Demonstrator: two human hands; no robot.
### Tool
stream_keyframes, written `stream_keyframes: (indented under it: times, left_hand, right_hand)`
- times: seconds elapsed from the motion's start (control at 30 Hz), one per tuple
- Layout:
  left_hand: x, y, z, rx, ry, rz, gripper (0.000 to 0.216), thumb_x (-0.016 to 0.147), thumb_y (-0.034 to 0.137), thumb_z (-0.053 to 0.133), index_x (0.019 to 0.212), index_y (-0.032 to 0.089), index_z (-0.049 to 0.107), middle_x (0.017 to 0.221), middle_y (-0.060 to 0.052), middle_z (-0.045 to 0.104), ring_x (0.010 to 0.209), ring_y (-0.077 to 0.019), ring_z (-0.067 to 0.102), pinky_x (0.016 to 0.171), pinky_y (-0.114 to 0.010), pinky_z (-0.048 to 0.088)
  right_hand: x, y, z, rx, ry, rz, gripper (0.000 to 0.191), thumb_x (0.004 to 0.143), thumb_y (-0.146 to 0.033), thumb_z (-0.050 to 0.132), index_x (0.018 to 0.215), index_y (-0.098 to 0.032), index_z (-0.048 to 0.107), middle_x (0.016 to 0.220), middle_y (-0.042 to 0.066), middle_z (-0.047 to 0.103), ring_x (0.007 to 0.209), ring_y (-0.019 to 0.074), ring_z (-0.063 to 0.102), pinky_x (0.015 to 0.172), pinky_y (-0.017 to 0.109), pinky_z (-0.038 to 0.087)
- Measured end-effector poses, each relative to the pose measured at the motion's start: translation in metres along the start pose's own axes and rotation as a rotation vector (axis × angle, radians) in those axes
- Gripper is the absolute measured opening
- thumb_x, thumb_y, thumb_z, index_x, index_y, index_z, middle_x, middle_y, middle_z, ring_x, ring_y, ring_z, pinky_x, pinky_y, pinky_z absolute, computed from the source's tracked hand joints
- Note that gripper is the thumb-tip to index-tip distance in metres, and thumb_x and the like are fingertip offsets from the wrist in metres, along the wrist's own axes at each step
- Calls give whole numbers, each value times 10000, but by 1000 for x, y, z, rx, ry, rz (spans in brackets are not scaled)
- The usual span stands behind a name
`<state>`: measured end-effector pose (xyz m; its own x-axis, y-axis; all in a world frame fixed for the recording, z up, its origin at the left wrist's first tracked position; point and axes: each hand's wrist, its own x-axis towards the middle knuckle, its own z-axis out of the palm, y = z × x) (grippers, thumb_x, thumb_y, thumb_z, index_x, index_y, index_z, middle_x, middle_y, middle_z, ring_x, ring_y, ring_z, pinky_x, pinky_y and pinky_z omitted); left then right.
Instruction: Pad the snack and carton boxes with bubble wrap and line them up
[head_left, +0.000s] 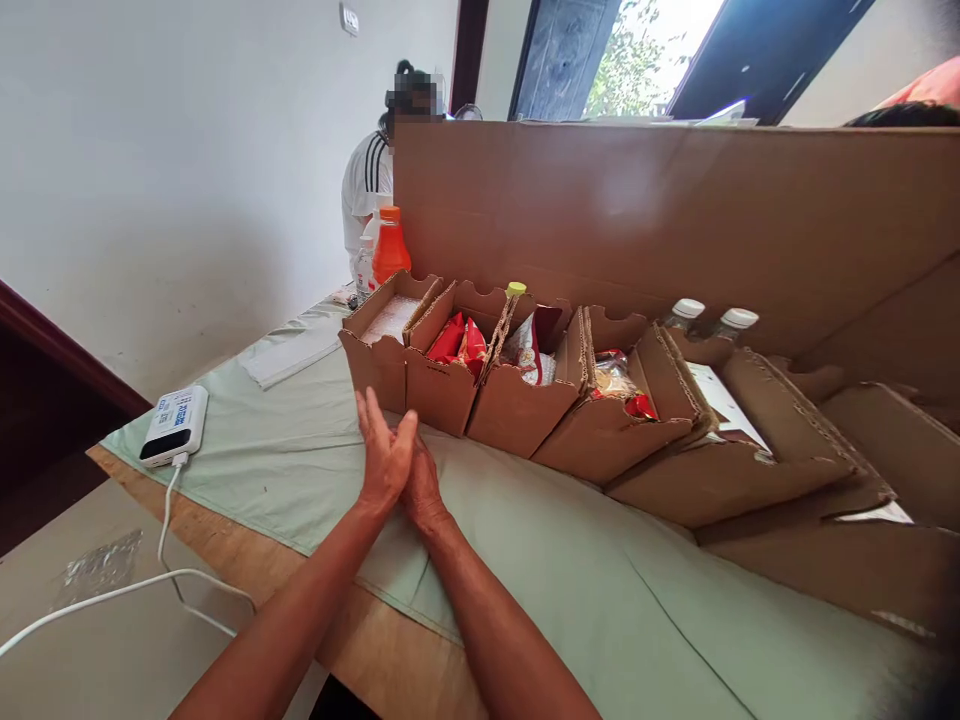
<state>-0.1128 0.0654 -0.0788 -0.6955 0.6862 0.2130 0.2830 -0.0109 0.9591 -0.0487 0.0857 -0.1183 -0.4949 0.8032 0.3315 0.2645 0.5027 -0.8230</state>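
My left hand point(385, 458) is over the green cloth point(315, 470), its fingers stretched out and its thumb raised. My right hand point(424, 482) rests flat against it, palm to palm, with its fingers partly hidden behind the left. No object shows between the hands. Just beyond my fingertips stands a row of open cardboard bins. The leftmost bin point(375, 370) contains a whitish, see-through packet point(391, 320). Beside it, another bin point(439, 398) holds red snack packets point(459, 340). A third bin point(523, 412) has a white and red packet point(531, 350) in it.
More bins point(660, 470) continue rightward before a tall cardboard panel point(600, 210). An orange bottle point(391, 245) stands at the back left. A power bank point(175, 425) with a white cable point(166, 520) lies near the table's left edge. Behind the panel sits a person point(366, 180).
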Motion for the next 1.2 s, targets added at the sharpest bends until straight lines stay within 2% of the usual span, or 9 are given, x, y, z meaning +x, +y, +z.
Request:
stream_keyframes:
  times: [0.1,0.17,0.27,0.47,0.57,0.67,0.77,0.93,1.2]
  left_hand:
    - [-21,-26,-28,16,-44,-45,720,925,440,574,1547,139,371,1655,-208,336,1547,-316,313,1280,-500,227]
    - [-32,-41,-43,33,-68,-88,754,923,484,555,1543,97,371,1628,-251,361,1521,-358,357,1262,-532,258]
    - [-41,-55,-55,62,-108,-93,782,933,526,528,1567,109,338,1643,-238,339,1523,-359,349,1262,-520,266]
    - [-41,-55,-55,181,-78,9,697,964,521,415,1528,113,399,1572,-223,443,1472,-378,414,1234,-576,293]
    - [-44,-48,-56,232,-68,137,684,944,493,399,1492,85,435,1565,-222,447,1489,-377,377,1244,-582,259]
    - [-49,-43,-57,280,-106,283,664,941,494,370,1406,44,522,1585,-249,404,1520,-370,325,1271,-527,221]
    - [-52,-45,-54,342,-196,385,612,935,487,326,1233,56,640,1490,-273,498,1460,-393,415,1244,-540,275]
    - [-49,-61,-46,423,-302,457,476,835,497,429,1020,154,705,1288,-219,646,1374,-443,484,1173,-602,352]
    - [-44,-71,-45,476,-327,494,472,806,469,431,934,131,735,1140,-247,680,1266,-453,549,1132,-596,387]
  right_hand:
    - [-2,2,2,-75,-21,18,380,926,-119,476,1234,-168,693,1379,133,658,1298,238,591,1146,428,438]
    - [-4,0,4,-140,-43,32,391,901,-72,488,1226,-155,689,1417,130,635,1333,212,570,1178,401,409]
    - [-9,-5,5,-251,-93,28,388,897,-66,512,1234,-153,682,1470,115,597,1363,181,544,1180,347,406]
    - [-52,-19,4,-451,-212,-90,339,889,-118,601,1215,-113,692,1468,127,591,1424,211,469,1234,334,324]
    - [-90,-31,1,-521,-242,-149,335,857,-143,651,1180,-73,702,1425,141,618,1417,250,464,1250,323,295]
    - [-127,-45,-6,-570,-222,-163,307,900,-182,601,1177,-86,696,1395,121,635,1394,244,476,1240,307,311]
    - [-158,-56,-14,-600,-152,-111,268,942,-230,565,1157,-139,695,1391,84,633,1385,227,480,1206,305,364]
    - [-197,-59,-31,-630,7,64,319,951,-276,583,1245,-174,649,1466,91,578,1416,274,449,1166,434,418]
    - [-220,-58,-44,-657,-32,77,297,938,-323,647,1207,-200,670,1434,73,617,1371,234,509,1181,397,388]
